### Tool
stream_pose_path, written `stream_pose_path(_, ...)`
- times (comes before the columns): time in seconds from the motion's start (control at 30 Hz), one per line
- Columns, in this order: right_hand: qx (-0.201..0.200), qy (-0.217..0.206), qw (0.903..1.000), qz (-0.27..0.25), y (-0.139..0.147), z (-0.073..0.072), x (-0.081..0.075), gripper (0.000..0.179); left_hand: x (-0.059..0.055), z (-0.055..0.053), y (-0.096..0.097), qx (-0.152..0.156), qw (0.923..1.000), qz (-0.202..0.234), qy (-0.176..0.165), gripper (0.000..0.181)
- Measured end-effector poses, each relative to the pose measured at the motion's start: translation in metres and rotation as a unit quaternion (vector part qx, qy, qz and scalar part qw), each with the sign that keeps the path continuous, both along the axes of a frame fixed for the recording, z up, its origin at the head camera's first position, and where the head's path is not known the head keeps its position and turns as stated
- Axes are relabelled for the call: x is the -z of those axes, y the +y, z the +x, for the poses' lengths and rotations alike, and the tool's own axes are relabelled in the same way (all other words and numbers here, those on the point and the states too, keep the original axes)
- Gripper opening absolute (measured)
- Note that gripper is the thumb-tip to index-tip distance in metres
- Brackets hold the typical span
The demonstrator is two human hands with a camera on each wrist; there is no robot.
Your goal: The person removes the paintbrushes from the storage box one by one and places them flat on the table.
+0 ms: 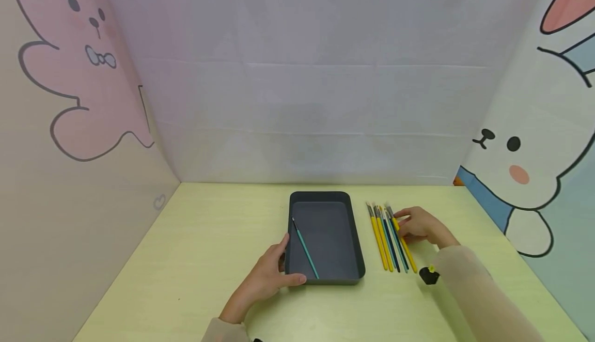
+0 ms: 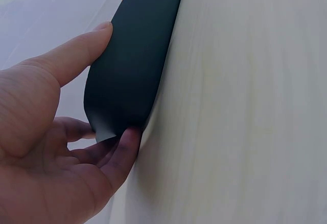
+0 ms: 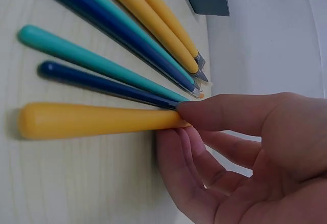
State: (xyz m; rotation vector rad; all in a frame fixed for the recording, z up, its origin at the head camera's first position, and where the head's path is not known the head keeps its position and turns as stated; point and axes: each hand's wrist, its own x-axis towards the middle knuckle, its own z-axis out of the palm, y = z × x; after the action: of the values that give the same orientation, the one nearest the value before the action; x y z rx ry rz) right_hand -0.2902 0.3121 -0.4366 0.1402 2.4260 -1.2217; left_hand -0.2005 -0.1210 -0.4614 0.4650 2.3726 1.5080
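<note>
A dark grey rectangular tray (image 1: 332, 238) lies on the table with a thin teal paintbrush (image 1: 304, 248) slanting across its left side. My left hand (image 1: 268, 275) grips the tray's near left corner; the left wrist view shows the thumb on the rim and the fingers around the outer wall (image 2: 135, 55). To the right of the tray, several yellow, teal and dark blue paintbrushes (image 1: 387, 241) lie side by side, bristles away from me. With thumb and fingers, my right hand (image 1: 420, 226) pinches the rightmost yellow paintbrush (image 3: 97, 120), whose handle end points toward me.
The pale wooden table (image 1: 209, 238) extends on both sides of the tray. A white wall (image 1: 307, 104) stands behind it, with cartoon-printed panels at left and right. A small black object with a yellow bit (image 1: 429, 275) is at the right sleeve.
</note>
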Motion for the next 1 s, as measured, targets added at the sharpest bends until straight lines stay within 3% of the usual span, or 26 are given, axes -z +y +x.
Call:
stream_pose_path(0.53,-0.007,0.025,0.9997,0.007,0.001,0.005,-0.004,0.067,-0.001,0.0,0.002,-0.005,1.0,-0.007,0.001,0.118)
stream_pose_path(0.77,-0.054,0.087,0.9947,-0.002,-0.004,0.011,-0.023,0.068,-0.001,0.001,0.001,-0.004,1.0,-0.004,0.0,0.119)
stream_pose_path(1.0,-0.092,0.14,0.9855,-0.03,-0.028,0.016,-0.045,0.067,0.001,0.0,0.0,0.0,1.0,0.001,0.002,0.118)
